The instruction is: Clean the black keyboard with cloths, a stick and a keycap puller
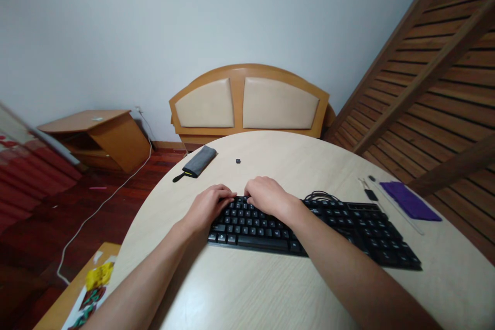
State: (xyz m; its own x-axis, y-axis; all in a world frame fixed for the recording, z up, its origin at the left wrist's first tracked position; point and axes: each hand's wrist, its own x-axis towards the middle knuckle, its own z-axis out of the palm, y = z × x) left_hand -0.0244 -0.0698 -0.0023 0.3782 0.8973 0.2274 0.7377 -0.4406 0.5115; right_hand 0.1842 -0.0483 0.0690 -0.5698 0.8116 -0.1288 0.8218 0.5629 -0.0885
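Observation:
A black keyboard (pixel 263 232) lies on the round table, its left end turned toward me. My left hand (pixel 211 203) is at its upper left corner, fingers bent together over the far edge and the thumb against the top row. Just right of it, my right hand (pixel 266 193) curls over the top row, its fingertips pressed down among the keys. Whatever those fingertips may hold is hidden beneath the hand. Beyond both hands, a small black keycap (pixel 237 161) sits alone on the tabletop.
A grey cloth pouch (pixel 200 161) lies on the table (pixel 270 149) at the back left. To the right are a purple cloth (pixel 410 201), a thin pale stick (pixel 402 211) and a small black-ended item (pixel 370 194). The keyboard's coiled cable (pixel 322 196) sits behind it.

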